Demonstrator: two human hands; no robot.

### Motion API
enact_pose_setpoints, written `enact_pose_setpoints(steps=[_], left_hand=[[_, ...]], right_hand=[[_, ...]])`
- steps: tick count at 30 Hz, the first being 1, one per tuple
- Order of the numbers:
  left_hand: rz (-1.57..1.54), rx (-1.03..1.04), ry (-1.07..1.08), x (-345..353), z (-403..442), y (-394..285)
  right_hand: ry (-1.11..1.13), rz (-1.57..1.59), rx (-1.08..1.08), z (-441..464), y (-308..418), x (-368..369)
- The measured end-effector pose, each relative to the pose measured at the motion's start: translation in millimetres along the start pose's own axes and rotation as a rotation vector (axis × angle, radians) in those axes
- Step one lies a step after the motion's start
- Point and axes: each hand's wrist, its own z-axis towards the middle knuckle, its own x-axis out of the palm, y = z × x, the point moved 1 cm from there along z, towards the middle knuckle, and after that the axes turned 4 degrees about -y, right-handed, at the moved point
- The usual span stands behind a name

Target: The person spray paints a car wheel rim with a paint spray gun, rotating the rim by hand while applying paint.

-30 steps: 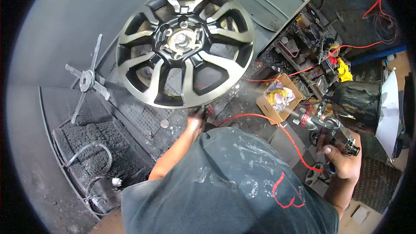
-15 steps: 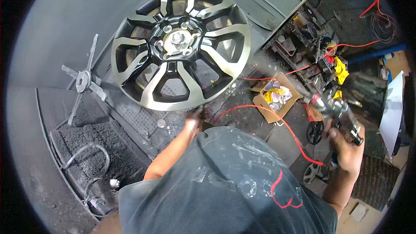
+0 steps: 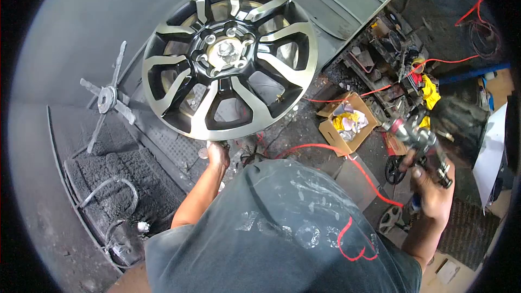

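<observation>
The wheel is at 11 o'clock, spoked face up, perhaps so that this side is easy to reach; what supports it is hidden. The left hand is at its 6 o'clock edge, maybe to steady it; the fingers are covered, so I cannot tell if they grip. At 3 o'clock, the right hand is closed around the spray gun, well apart from the wheel, its front pointing toward 10 o'clock.
</observation>
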Motion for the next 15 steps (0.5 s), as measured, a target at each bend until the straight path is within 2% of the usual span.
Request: enact_pose_setpoints(steps=[1,2,4,5,7,8,11,13,15], left_hand=[[0.017,-0.05,0.002,-3,-1,3],[0.022,-0.052,0.005,-2,-2,9],[0.079,-0.024,-0.048,4,-10,17],[0.102,-0.055,0.056,-3,-5,23],[0.098,-0.068,0.072,0,-7,33],[0.094,-0.08,0.09,1,-9,39],[0.073,-0.126,0.132,7,-20,51],[0.075,-0.159,0.159,9,-25,58],[0.141,-0.174,0.209,12,-29,54]], right_hand=[[-0.065,-0.009,-0.111,4,-8,1],[-0.042,-0.037,0.021,7,-5,-8],[-0.041,-0.079,0.1,5,-2,-12],[-0.04,-0.081,0.101,4,-2,-14],[0.1,-0.076,0.085,-5,-3,-16],[0.066,-0.013,0.112,-12,0,-7],[0.289,0.099,0.147,-21,-1,-10],[0.313,0.254,0.223,-28,14,3],[0.361,0.27,0.273,-30,13,3]])
